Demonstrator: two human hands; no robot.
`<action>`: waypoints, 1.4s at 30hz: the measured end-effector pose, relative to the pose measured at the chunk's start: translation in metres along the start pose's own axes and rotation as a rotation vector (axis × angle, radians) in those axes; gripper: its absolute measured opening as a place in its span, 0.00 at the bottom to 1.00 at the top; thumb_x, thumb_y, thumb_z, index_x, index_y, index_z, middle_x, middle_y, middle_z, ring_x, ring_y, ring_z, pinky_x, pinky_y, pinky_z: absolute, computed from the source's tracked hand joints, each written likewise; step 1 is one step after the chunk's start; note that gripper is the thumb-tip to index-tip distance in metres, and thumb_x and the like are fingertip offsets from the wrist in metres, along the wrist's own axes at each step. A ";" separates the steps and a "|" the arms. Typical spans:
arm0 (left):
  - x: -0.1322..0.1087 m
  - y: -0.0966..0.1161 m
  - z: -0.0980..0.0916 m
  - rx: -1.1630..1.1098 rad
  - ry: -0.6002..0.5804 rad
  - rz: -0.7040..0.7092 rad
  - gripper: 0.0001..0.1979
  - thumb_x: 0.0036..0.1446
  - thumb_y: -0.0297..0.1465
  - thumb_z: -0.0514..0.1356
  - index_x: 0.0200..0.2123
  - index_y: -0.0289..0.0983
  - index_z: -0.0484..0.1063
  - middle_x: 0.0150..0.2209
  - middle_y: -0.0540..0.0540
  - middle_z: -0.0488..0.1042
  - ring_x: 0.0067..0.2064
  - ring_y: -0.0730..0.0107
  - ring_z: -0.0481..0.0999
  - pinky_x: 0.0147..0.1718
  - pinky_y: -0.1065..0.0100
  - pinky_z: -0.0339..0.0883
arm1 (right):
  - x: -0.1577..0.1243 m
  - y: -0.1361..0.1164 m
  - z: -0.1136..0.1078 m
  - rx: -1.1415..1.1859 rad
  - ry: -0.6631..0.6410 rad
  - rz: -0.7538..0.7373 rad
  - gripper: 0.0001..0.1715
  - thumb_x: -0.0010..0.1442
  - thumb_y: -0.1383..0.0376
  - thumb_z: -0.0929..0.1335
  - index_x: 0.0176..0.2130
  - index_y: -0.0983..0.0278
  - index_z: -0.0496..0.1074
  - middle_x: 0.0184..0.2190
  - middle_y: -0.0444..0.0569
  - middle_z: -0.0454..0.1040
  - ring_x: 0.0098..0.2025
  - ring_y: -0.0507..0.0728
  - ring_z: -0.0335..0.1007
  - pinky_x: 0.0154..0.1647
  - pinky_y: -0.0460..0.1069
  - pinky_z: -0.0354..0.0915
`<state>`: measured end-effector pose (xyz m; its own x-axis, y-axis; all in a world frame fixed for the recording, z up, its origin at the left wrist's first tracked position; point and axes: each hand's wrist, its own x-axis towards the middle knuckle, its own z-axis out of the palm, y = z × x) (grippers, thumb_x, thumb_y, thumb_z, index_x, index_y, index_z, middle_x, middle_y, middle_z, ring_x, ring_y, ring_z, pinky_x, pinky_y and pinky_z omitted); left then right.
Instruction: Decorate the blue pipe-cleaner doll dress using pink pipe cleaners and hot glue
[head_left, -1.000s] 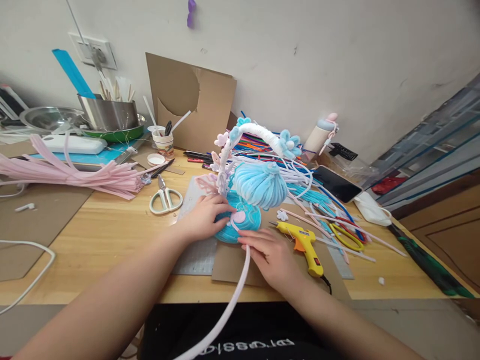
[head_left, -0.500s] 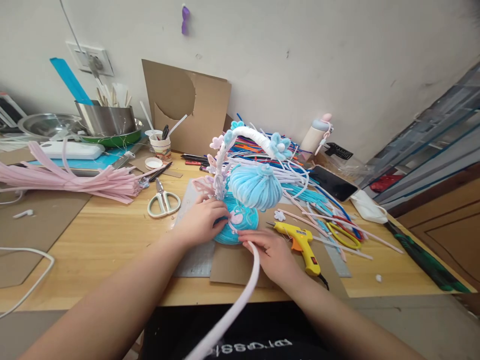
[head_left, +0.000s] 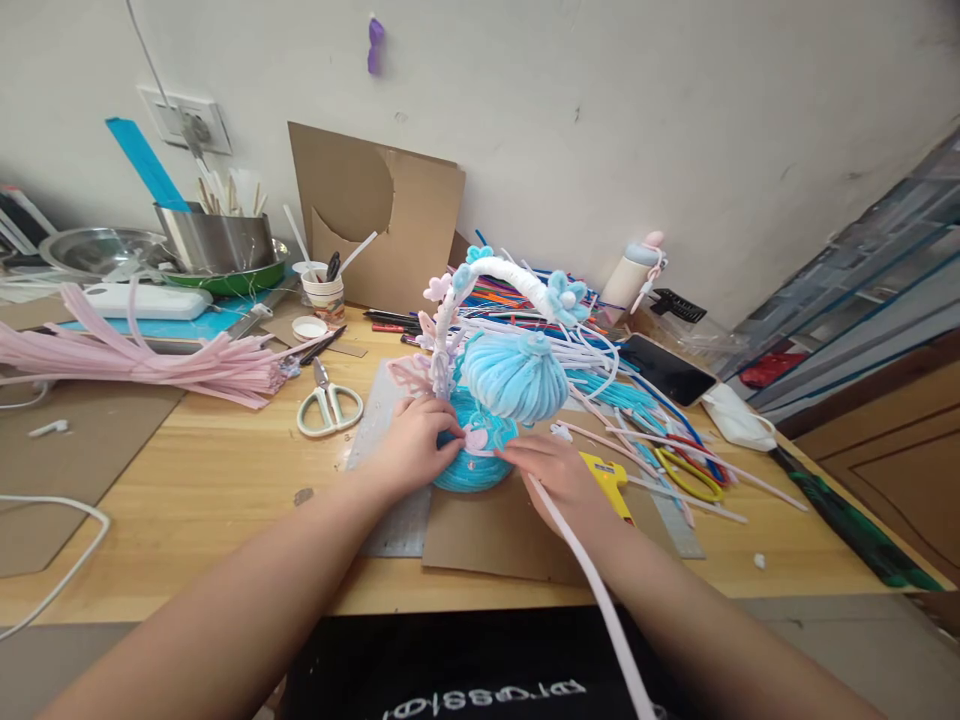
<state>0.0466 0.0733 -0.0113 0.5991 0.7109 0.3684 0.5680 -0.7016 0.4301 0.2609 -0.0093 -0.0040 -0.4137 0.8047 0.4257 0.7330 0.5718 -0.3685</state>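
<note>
A round blue base point(head_left: 471, 475) wound from fuzzy stems stands on cardboard, with a pale pink disc point(head_left: 476, 439) on its front. My left hand point(head_left: 421, 445) presses its fingertips to the base's left side, beside the disc. In the fingers of my right hand point(head_left: 559, 478) is a long pale pink fuzzy stem point(head_left: 581, 560), crossing the base's front and trailing down past my lap. Above the base rises a white curved arch point(head_left: 502, 266) with blue and pink flowers. A ribbed blue lampshade shape point(head_left: 517, 377) hangs beneath it.
White-handled scissors point(head_left: 330, 408) lie left of the work. A yellow glue gun point(head_left: 609, 480) is partly hidden by my right hand. Pink stems point(head_left: 187, 365) are bundled at left; coloured stems and a phone point(head_left: 667, 368) lie behind at right.
My right hand has moved right and slightly up along the base, partly covering the glue gun. The stem's loose end has swung to the right. My left hand stays at the base.
</note>
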 end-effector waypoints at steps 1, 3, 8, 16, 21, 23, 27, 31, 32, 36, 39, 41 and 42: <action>0.000 0.000 0.001 0.001 0.008 -0.012 0.04 0.53 0.33 0.60 0.30 0.39 0.74 0.40 0.47 0.75 0.46 0.62 0.71 0.49 0.55 0.55 | 0.002 -0.001 -0.002 -0.045 -0.056 -0.002 0.20 0.60 0.71 0.59 0.48 0.60 0.73 0.42 0.51 0.76 0.42 0.59 0.70 0.41 0.53 0.63; 0.001 0.001 0.002 0.007 0.014 -0.032 0.04 0.52 0.33 0.61 0.30 0.39 0.74 0.40 0.47 0.75 0.46 0.61 0.70 0.48 0.55 0.55 | 0.007 -0.002 -0.006 -0.142 -0.151 -0.003 0.23 0.58 0.73 0.60 0.50 0.58 0.72 0.42 0.50 0.74 0.41 0.59 0.67 0.39 0.52 0.59; 0.000 0.005 -0.001 0.021 0.007 -0.047 0.03 0.52 0.33 0.61 0.29 0.39 0.73 0.39 0.48 0.75 0.46 0.61 0.70 0.47 0.56 0.55 | 0.013 0.000 -0.008 -0.401 -0.218 -0.068 0.28 0.58 0.75 0.60 0.52 0.52 0.70 0.39 0.48 0.73 0.38 0.58 0.63 0.36 0.51 0.50; -0.001 0.004 -0.001 0.086 0.003 -0.021 0.08 0.54 0.33 0.59 0.39 0.41 0.72 0.46 0.46 0.73 0.50 0.58 0.67 0.49 0.55 0.55 | 0.013 0.011 -0.003 -0.585 -0.213 -0.153 0.27 0.60 0.75 0.59 0.50 0.50 0.71 0.38 0.48 0.74 0.37 0.59 0.61 0.38 0.54 0.47; -0.001 0.009 -0.005 0.139 -0.037 0.017 0.09 0.57 0.34 0.56 0.40 0.43 0.74 0.45 0.47 0.72 0.50 0.58 0.66 0.48 0.55 0.55 | 0.014 0.011 -0.004 -0.574 -0.224 -0.137 0.28 0.60 0.76 0.59 0.50 0.49 0.70 0.40 0.46 0.74 0.39 0.60 0.61 0.38 0.54 0.46; -0.001 0.011 -0.007 0.180 -0.044 0.028 0.10 0.58 0.34 0.55 0.40 0.42 0.74 0.45 0.46 0.72 0.50 0.58 0.66 0.48 0.55 0.55 | 0.015 0.008 -0.007 -0.578 -0.245 -0.128 0.27 0.60 0.75 0.58 0.50 0.49 0.70 0.41 0.46 0.74 0.40 0.60 0.61 0.38 0.54 0.45; -0.002 0.016 -0.010 0.230 -0.069 0.025 0.10 0.58 0.33 0.54 0.40 0.40 0.74 0.46 0.45 0.72 0.51 0.57 0.65 0.49 0.55 0.56 | 0.019 0.003 -0.014 -0.571 -0.317 -0.104 0.27 0.60 0.75 0.59 0.50 0.50 0.70 0.43 0.46 0.74 0.41 0.61 0.61 0.38 0.54 0.44; -0.004 0.020 -0.011 0.240 -0.097 0.010 0.11 0.59 0.33 0.53 0.39 0.40 0.75 0.46 0.44 0.71 0.51 0.57 0.65 0.49 0.54 0.56 | 0.020 0.003 -0.014 -0.568 -0.346 -0.092 0.27 0.60 0.75 0.59 0.51 0.49 0.69 0.43 0.46 0.74 0.41 0.61 0.61 0.38 0.54 0.44; -0.004 0.020 -0.012 0.240 -0.105 0.010 0.11 0.59 0.33 0.53 0.39 0.40 0.75 0.46 0.44 0.71 0.51 0.57 0.65 0.49 0.54 0.56 | 0.020 0.004 -0.014 -0.566 -0.344 -0.095 0.27 0.61 0.74 0.59 0.51 0.49 0.69 0.43 0.46 0.74 0.42 0.61 0.61 0.38 0.54 0.44; -0.007 0.017 -0.010 0.182 -0.107 -0.005 0.13 0.60 0.33 0.51 0.40 0.41 0.75 0.47 0.44 0.71 0.51 0.56 0.65 0.50 0.52 0.56 | 0.019 0.010 -0.010 -0.569 -0.317 -0.112 0.25 0.63 0.72 0.58 0.50 0.47 0.70 0.41 0.46 0.74 0.43 0.61 0.61 0.39 0.55 0.44; -0.007 0.011 -0.006 0.073 -0.058 -0.039 0.16 0.58 0.27 0.51 0.46 0.40 0.73 0.49 0.44 0.71 0.52 0.58 0.65 0.51 0.53 0.58 | 0.019 0.013 -0.008 -0.589 -0.305 -0.134 0.25 0.63 0.72 0.59 0.50 0.46 0.70 0.40 0.47 0.74 0.43 0.62 0.61 0.40 0.55 0.45; -0.006 0.008 -0.003 0.017 0.000 -0.020 0.20 0.55 0.21 0.50 0.49 0.37 0.71 0.50 0.43 0.72 0.52 0.61 0.66 0.51 0.56 0.59 | 0.019 0.013 -0.009 -0.597 -0.301 -0.147 0.26 0.62 0.72 0.59 0.51 0.46 0.69 0.40 0.47 0.74 0.43 0.62 0.61 0.40 0.56 0.45; -0.006 0.008 -0.003 0.007 0.015 0.011 0.21 0.54 0.20 0.49 0.49 0.36 0.71 0.49 0.43 0.72 0.52 0.62 0.66 0.51 0.57 0.59 | 0.019 0.013 -0.009 -0.599 -0.300 -0.151 0.27 0.61 0.73 0.59 0.51 0.46 0.69 0.40 0.47 0.74 0.42 0.62 0.61 0.40 0.56 0.45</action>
<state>0.0457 0.0632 -0.0077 0.5970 0.7039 0.3850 0.5657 -0.7096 0.4202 0.2673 0.0119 0.0070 -0.6032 0.7819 0.1575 0.7920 0.5639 0.2338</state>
